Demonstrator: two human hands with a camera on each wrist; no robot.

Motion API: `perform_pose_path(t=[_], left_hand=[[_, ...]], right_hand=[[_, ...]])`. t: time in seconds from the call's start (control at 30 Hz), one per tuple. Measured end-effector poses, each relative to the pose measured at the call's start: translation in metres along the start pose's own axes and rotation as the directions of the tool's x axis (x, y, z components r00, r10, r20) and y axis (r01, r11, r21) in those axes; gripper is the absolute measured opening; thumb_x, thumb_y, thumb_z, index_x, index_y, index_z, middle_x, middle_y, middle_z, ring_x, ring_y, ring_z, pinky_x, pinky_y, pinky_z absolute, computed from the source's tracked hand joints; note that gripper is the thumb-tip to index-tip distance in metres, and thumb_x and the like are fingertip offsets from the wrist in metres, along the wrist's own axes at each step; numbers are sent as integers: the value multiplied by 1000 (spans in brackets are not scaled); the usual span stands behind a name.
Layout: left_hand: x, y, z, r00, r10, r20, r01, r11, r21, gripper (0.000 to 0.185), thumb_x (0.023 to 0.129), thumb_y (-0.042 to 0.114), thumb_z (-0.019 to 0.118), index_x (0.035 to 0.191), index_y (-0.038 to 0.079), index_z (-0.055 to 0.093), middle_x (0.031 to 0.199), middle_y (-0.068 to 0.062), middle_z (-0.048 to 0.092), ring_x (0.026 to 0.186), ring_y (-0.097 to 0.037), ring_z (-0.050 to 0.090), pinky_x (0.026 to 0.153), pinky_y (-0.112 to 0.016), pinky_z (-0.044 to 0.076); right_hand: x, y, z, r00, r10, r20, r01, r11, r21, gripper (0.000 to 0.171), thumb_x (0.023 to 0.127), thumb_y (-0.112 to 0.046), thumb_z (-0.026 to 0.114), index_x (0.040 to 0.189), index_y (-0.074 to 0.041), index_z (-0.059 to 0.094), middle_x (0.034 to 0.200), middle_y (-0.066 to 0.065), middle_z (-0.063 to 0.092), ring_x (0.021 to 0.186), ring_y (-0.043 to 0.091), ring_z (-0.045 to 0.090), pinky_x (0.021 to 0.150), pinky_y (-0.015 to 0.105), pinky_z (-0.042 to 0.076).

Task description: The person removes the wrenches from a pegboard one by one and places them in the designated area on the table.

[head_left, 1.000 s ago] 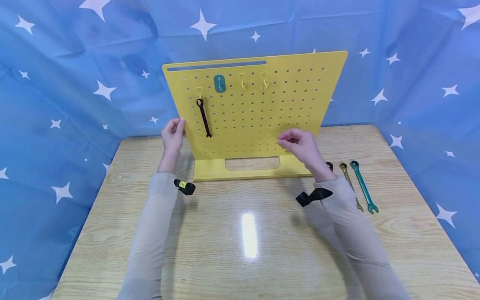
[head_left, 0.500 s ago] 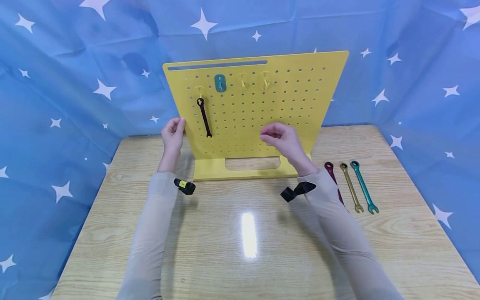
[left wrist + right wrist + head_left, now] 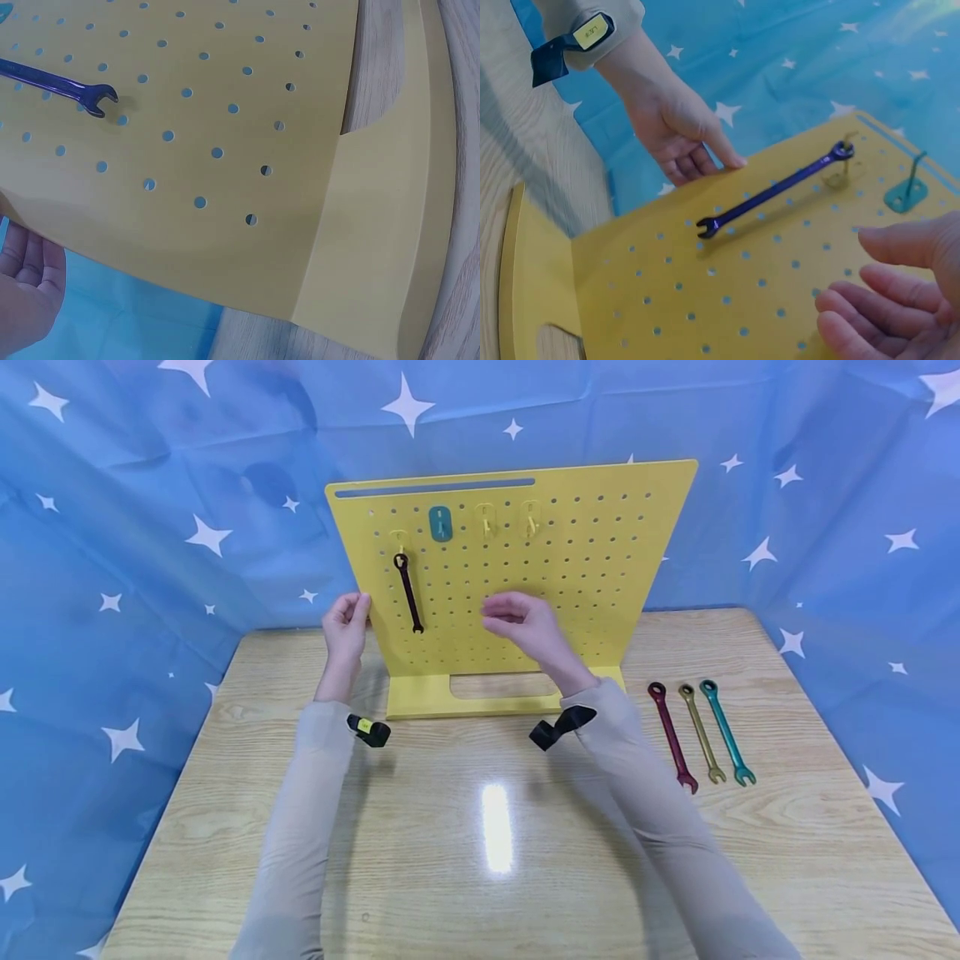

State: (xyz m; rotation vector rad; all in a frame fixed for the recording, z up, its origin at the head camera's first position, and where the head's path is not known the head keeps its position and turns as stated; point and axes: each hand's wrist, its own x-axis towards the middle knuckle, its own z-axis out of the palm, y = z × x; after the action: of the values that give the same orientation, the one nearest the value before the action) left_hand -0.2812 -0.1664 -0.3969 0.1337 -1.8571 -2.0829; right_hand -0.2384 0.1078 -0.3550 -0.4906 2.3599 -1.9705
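A yellow pegboard [image 3: 585, 577] stands upright at the back of the table. My left hand [image 3: 346, 625] pinches its left edge, thumb in front and fingers behind. A dark purple wrench [image 3: 409, 595] hangs by its ring end from a yellow hook [image 3: 400, 540] on the upper left. To its right are a teal hook [image 3: 441, 524] and two more yellow hooks. My right hand [image 3: 525, 625] hovers before the middle of the board, holding nothing; in the right wrist view its thumb [image 3: 900, 244] and loosely bent fingers are apart.
On the table's right lie a red wrench [image 3: 672, 737], a gold wrench [image 3: 702, 732] and a teal wrench [image 3: 727, 731], side by side. The board's base [image 3: 416, 697] has a long cutout. A blue star-patterned cloth [image 3: 825, 485] hangs behind the table.
My right hand has moved left across the front of the board, away from the loose wrenches, uncovering the red one. The left hand keeps its hold on the edge.
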Motion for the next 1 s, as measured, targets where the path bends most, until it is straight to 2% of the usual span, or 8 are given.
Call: perform_pose_path(t=[0.33,0.73,1.0], left_hand=[[1,-1,1,1000,5,-11,-5,1000,1,14,92,14,61,78,17,61,73,4,60,68,-9,54,64,-19,49],[0,1,0,1000,21,1,-21,1000,-9,14,92,13,61,78,18,61,74,4,61,68,-10,55,63,-17,50],[0,0,0,1000,28,4,-28,999,-19,15,92,12,61,78,18,62,72,4,61,68,-9,55,64,-20,50]], right_hand=[[19,-7,25,999,-26,38,24,999,44,39,86,-1,66,122,7,54,120,22,59,106,25,58,92,28,47],[37,-13,54,998,-34,49,28,993,110,39,85,2,65,123,8,53,121,22,58,108,28,58,92,26,48],[46,-13,69,999,6,45,-13,990,143,39,86,-1,66,122,6,55,121,19,59,109,27,58,91,24,47]])
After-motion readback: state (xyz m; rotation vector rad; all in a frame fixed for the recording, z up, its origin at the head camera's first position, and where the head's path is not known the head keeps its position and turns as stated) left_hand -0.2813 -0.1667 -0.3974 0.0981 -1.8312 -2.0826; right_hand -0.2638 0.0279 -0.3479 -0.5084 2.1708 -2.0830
